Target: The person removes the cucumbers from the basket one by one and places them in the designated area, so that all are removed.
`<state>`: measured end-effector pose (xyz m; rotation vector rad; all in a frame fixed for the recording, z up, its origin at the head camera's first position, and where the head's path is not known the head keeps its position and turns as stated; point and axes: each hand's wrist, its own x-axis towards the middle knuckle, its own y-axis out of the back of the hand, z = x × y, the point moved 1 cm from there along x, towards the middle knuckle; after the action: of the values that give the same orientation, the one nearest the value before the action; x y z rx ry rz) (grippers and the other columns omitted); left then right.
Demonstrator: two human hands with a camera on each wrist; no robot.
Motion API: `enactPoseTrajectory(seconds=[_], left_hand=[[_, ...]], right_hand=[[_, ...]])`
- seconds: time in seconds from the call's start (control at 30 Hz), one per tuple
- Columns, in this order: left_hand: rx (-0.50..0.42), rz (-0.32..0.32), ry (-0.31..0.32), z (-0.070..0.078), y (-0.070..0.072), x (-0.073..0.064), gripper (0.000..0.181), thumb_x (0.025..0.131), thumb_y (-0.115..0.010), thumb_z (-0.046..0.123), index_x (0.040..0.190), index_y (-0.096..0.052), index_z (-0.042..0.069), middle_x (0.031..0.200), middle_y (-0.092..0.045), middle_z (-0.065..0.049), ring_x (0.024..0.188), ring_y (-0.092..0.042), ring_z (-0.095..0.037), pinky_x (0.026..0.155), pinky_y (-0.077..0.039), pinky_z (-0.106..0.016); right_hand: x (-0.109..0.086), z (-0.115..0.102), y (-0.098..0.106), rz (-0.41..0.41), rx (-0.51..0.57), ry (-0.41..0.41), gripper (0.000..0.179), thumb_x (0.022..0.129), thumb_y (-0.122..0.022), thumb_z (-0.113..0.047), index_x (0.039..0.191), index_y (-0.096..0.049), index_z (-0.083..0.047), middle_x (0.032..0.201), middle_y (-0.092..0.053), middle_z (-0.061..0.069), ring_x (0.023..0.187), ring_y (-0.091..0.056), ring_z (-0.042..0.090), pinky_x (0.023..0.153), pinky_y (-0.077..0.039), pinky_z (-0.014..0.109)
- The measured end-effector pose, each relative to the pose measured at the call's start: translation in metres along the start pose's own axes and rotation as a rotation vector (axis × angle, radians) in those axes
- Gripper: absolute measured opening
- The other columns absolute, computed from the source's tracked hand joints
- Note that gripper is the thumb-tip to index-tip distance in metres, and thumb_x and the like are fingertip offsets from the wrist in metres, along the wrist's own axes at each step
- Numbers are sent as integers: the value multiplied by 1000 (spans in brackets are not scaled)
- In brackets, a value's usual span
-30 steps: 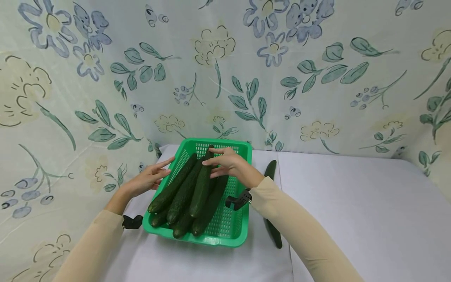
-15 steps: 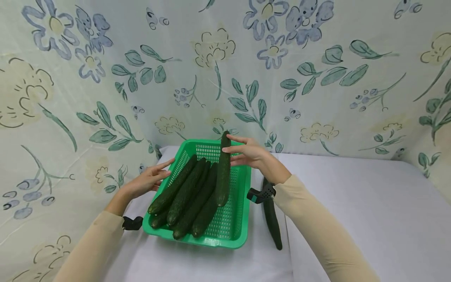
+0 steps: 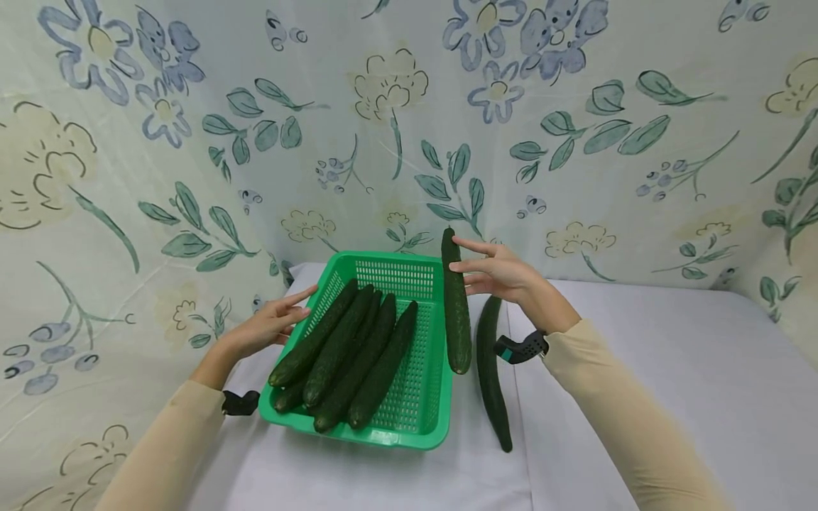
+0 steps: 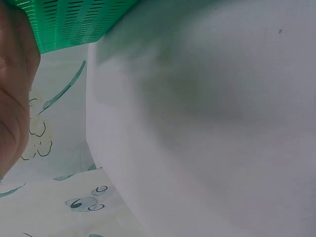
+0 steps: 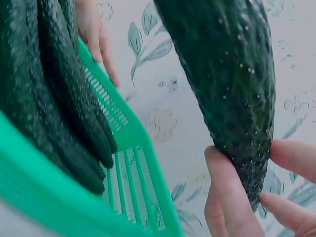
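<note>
My right hand [image 3: 501, 273] pinches a dark green cucumber [image 3: 456, 319] near its upper end, thumb and fingers on opposite sides. That cucumber hangs nearly upright over the right rim of the green plastic basket [image 3: 409, 440]. In the right wrist view the bumpy held cucumber [image 5: 227, 74] narrows toward its tip between the fingers. My left hand [image 3: 271, 323] rests at the basket's left rim with its fingers extended. The left wrist view shows part of the left hand [image 4: 15, 84] beside the basket's slotted outer wall [image 4: 74, 24]. Several cucumbers [image 3: 335, 351] lie lengthwise in the basket's left half.
One cucumber [image 3: 491, 383] lies on the white-covered table [image 3: 639, 383], just right of the basket. A flower-patterned cloth [image 3: 396, 156] hangs behind the table and along its left side. A black wrist device [image 3: 522, 348] sits at the right sleeve.
My right hand has lifted the cucumber off the others and carried it rightward, to over the basket's right rim. The left hand has stayed at the left rim.
</note>
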<state>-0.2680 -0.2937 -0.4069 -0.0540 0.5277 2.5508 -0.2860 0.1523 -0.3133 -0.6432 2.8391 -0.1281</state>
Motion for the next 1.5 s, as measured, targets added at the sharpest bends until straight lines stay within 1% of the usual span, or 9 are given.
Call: enactPoseTrajectory(seconds=[0.07,0.1,0.2,0.3,0.37,0.47,0.67,1.07,1.5], left_hand=[[-1,-2,-2,0,0,0,57,109,-44,29,161,-21,29,60,-23,1,50,-20,-16,49,-35,-30],[-3,-2,-4,-1,0,0,57,109,-43,29,161,-20,29,60,-24,1,50,-20,-16,49,-35,-29],[-4,3,-3,0,0,0,57,109,-44,28,161,-21,29,60,-25,1,50,-20,-16,49,-34,-29],[-3,5,4,0,0,0,57,109,-44,29,161,-21,29,60,-25,1,50,-21,-15,49,-35,-29],[-4,8,5,0,1,1,57,109,-44,29,161,-21,28,60,-25,1,50,-22,-14,49,-36,-28],[-8,3,6,-1,1,1,57,109,-44,29,161,-21,29,60,-24,2,50,-22,-14,50,-37,-27],[-6,6,18,-1,1,1,57,109,-45,29,161,-21,29,61,-25,1,50,-24,-14,50,-38,-27],[-30,8,15,-3,0,2,57,109,-45,29,161,-20,29,58,-23,3,50,-21,-14,51,-37,-27],[-40,8,14,-2,-1,2,58,109,-45,29,161,-20,28,59,-22,2,50,-19,-15,50,-35,-27]], right_hand=[[-2,3,8,-5,-24,10,71,99,-59,-1,160,-26,-17,164,-8,14,133,-43,45,75,-56,31],[-3,5,12,-7,-34,16,71,99,-58,-1,160,-25,-17,164,-8,15,125,-51,41,74,-56,30],[-6,9,21,-1,-45,34,70,100,-58,-1,160,-26,-17,149,-38,18,96,-65,23,72,-56,29],[-10,15,30,0,-65,50,71,100,-59,-2,160,-26,-17,138,-45,20,72,-58,14,69,-56,28],[-13,18,35,3,-89,60,71,99,-60,-3,160,-25,-16,142,-41,26,79,-57,17,69,-55,29],[-17,27,44,7,-127,67,72,99,-61,-5,160,-24,-14,156,-17,31,91,-55,21,71,-55,30],[-25,45,61,28,-172,69,74,98,-64,-7,160,-24,-13,155,-16,34,103,-59,20,76,-56,36],[-38,75,88,52,-260,55,79,95,-69,-10,160,-25,-14,154,-22,31,116,-53,26,80,-56,42],[-49,106,114,101,-276,4,82,94,-71,-13,160,-22,-13,151,-23,36,110,-58,23,83,-56,44]])
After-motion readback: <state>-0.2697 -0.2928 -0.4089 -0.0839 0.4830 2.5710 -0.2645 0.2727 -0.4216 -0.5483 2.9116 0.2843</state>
